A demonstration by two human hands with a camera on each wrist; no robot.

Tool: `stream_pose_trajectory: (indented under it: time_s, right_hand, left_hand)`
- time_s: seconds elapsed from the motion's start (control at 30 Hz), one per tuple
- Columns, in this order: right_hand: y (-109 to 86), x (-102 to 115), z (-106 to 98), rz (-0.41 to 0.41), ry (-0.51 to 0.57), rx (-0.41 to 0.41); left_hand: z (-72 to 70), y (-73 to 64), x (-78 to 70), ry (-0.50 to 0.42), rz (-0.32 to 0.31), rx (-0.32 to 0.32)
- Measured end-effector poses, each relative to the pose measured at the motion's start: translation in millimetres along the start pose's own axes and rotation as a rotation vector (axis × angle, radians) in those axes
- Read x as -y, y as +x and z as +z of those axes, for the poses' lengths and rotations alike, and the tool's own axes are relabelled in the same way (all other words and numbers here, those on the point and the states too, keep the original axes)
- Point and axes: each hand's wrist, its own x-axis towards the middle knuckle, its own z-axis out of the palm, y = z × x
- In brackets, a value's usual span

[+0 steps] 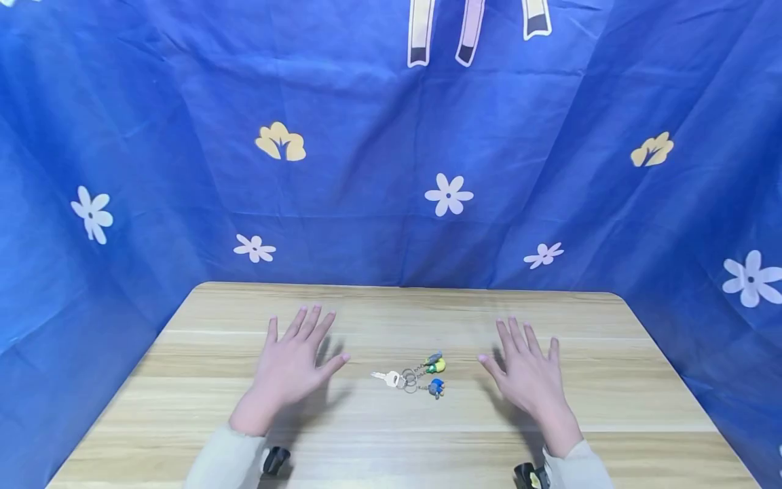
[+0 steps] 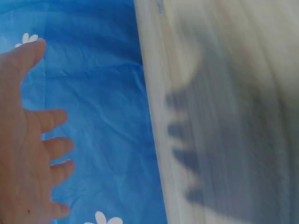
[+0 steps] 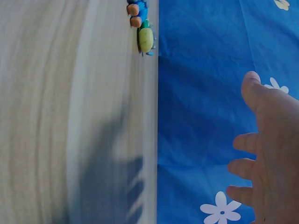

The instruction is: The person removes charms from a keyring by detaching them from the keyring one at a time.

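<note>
Between the two hands, a silver key (image 1: 391, 379) lies on the wooden table, joined to metal rings (image 1: 409, 380). Short chains run from the rings to small figure charms: a blue one (image 1: 436, 388), a yellow-green one (image 1: 436, 367) and a grey-blue one (image 1: 434, 357). To the left of the key, my left hand (image 1: 292, 363) hovers over the table with fingers spread, holding nothing. My right hand (image 1: 530, 370) hovers likewise to the right of the charms, palm down and bare. In the right wrist view the yellow-green charm (image 3: 146, 40) shows near the top.
The light wooden table (image 1: 379, 448) has rounded far corners. A blue cloth (image 1: 342, 204) with white flowers and yellow shapes hangs behind it and along both sides. Each wrist wears a black device, the left one (image 1: 276, 460) and the right one (image 1: 529, 475).
</note>
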Motion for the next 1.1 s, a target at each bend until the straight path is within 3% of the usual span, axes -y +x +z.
stream_pose_trajectory:
  time_s: [0.47,0.87,1.1]
  right_hand:
    - [8.1,14.9,1.1,-0.048,0.043,-0.025]
    - [8.3,27.3,4.3,-0.102,0.056,-0.046]
    - [7.4,33.5,7.4,-0.139,0.083,-0.051]
  left_hand:
    - [1.3,15.2,-14.4,-0.123,0.069,-0.02]
    - [7.1,20.6,-27.7,-0.319,0.122,-0.037]
    - [14.0,22.0,-30.4,-0.434,0.107,0.02]
